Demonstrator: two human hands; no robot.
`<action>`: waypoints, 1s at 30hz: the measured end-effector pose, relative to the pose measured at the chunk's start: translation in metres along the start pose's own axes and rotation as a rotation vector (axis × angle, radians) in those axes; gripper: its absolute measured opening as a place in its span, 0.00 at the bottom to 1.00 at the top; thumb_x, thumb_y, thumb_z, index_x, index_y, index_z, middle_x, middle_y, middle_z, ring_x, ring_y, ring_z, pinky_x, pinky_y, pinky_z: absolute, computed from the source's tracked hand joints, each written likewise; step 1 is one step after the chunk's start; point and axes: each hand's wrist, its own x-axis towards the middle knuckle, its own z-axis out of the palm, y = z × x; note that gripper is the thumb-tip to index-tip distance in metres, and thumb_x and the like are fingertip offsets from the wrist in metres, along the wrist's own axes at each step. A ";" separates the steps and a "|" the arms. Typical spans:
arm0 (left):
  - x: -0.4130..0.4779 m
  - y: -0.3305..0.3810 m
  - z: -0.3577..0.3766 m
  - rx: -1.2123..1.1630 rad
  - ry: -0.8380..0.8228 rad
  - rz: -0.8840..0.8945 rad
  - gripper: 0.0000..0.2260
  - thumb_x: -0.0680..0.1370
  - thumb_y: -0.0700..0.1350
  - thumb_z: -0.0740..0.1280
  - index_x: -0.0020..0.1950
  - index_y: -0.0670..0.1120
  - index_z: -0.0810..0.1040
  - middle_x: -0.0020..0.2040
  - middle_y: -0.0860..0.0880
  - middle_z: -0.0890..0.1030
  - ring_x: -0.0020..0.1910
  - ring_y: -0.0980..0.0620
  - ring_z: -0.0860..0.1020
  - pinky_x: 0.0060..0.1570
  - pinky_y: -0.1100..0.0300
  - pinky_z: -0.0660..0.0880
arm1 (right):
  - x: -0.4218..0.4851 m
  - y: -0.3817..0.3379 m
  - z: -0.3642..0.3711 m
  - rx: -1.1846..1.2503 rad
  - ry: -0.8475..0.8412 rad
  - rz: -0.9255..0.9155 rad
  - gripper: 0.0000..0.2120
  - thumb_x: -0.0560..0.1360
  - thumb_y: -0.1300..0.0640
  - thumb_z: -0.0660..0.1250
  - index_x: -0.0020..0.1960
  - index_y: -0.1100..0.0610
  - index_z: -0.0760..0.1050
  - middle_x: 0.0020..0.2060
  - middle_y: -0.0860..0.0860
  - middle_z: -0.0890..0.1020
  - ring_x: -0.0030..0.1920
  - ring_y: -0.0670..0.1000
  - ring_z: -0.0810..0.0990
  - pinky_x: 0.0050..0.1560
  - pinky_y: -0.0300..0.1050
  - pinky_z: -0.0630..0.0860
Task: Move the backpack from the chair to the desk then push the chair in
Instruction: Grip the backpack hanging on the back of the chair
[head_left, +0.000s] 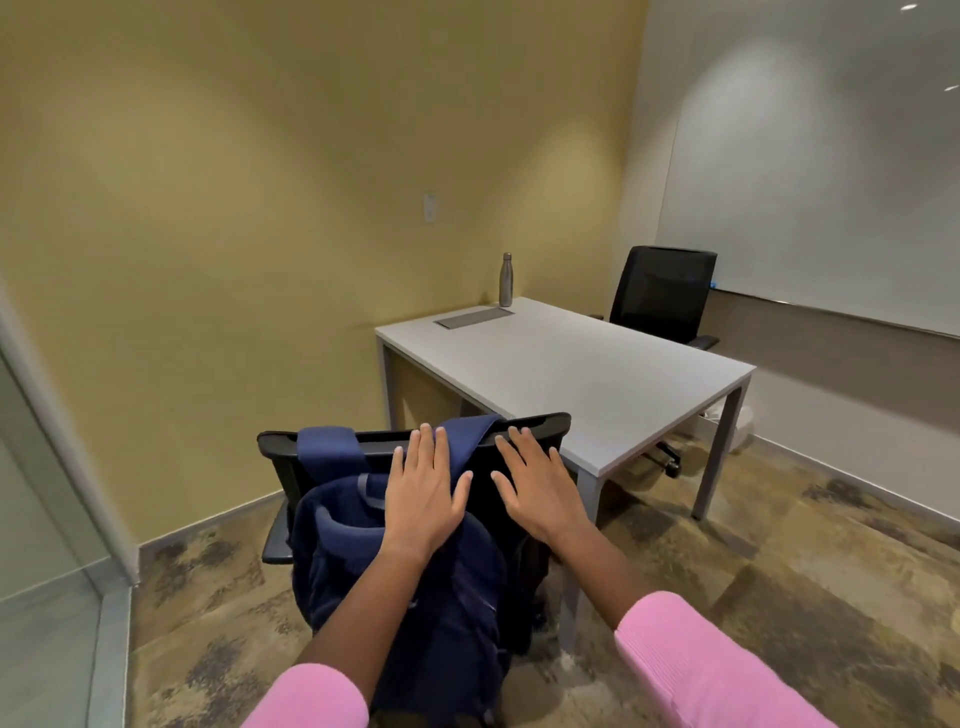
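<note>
A navy backpack (415, 587) hangs by its two straps over the back of a black office chair (537, 423), on the side facing me. The chair stands at the near left corner of a white desk (587, 374). My left hand (423, 491) hovers flat with fingers spread over the top of the backpack, near its right strap. My right hand (535, 483) is spread open over the chair's backrest, just right of the bag. Neither hand grips anything. The chair's seat is hidden behind the backrest and bag.
A steel water bottle (506, 280) stands at the desk's far edge beside a grey cable tray lid (474, 317). A second black chair (660, 296) sits at the far side. Yellow wall ahead, whiteboard (831, 182) right, glass partition (36, 493) left, a white bag (740, 428) under the desk.
</note>
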 end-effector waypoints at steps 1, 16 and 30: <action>0.004 0.006 0.001 0.006 -0.005 -0.020 0.29 0.81 0.55 0.49 0.75 0.40 0.46 0.77 0.40 0.51 0.77 0.44 0.50 0.75 0.50 0.48 | 0.004 0.008 -0.002 -0.003 -0.027 -0.023 0.25 0.80 0.50 0.50 0.74 0.55 0.52 0.76 0.52 0.54 0.76 0.51 0.47 0.74 0.56 0.48; 0.048 0.028 0.004 0.071 0.015 -0.121 0.21 0.80 0.55 0.51 0.61 0.40 0.68 0.59 0.41 0.75 0.59 0.43 0.70 0.61 0.53 0.62 | 0.059 0.039 -0.006 0.106 -0.123 -0.235 0.24 0.80 0.46 0.48 0.70 0.58 0.63 0.73 0.54 0.64 0.74 0.51 0.58 0.74 0.55 0.51; 0.114 0.038 0.016 -0.001 -0.203 -0.227 0.21 0.78 0.54 0.54 0.60 0.40 0.73 0.59 0.39 0.78 0.57 0.40 0.76 0.51 0.52 0.72 | 0.134 0.046 -0.009 0.347 -0.423 -0.142 0.23 0.80 0.46 0.44 0.55 0.54 0.75 0.62 0.59 0.77 0.61 0.59 0.73 0.59 0.49 0.66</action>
